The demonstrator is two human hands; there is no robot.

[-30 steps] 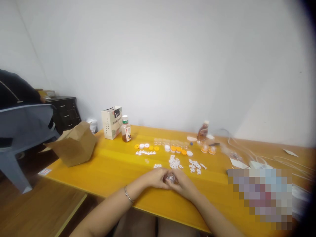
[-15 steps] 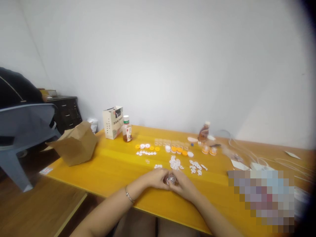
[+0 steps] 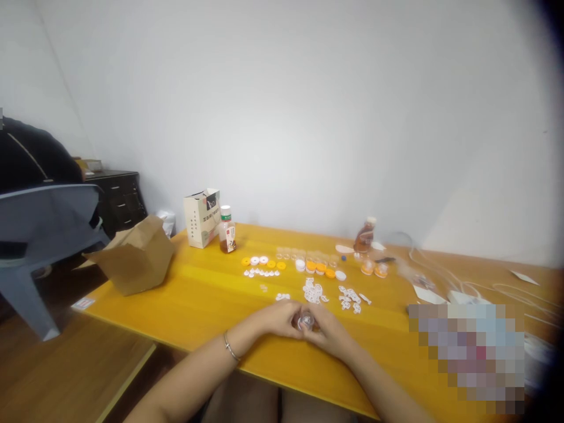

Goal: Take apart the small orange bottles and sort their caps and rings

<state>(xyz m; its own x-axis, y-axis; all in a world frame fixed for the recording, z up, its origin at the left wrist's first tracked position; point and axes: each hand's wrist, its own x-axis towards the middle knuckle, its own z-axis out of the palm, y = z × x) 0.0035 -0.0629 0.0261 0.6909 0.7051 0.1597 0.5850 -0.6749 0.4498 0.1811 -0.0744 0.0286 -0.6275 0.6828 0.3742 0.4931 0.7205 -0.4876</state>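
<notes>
Close to the table's front edge, my left hand (image 3: 282, 319) and my right hand (image 3: 324, 333) are both closed around a small clear-domed plastic piece (image 3: 305, 321). White parts show inside its dome; the fingers hide much of its base. Just beyond the hands lies a pile of flat white cut-out parts (image 3: 312, 290), with another group of white parts (image 3: 349, 298) to its right. Small white pieces (image 3: 282, 296) sit past my left hand. Farther back are orange and white round caps (image 3: 321, 268), clear plastic domes (image 3: 286, 254) and a row of white pointed pieces (image 3: 261, 272).
A brown paper bag (image 3: 136, 258) stands at the table's left, with a printed carton bag (image 3: 201, 218) and a bottle (image 3: 227, 230) behind. Orange-based domed pieces (image 3: 374, 268), a brown bottle (image 3: 365, 236) and cables (image 3: 440, 267) occupy the right. A person in black (image 3: 37, 153) sits far left.
Both hands stay closed around the domed piece in nearly the same place. The view shifts very slightly; nothing on the table visibly moves.
</notes>
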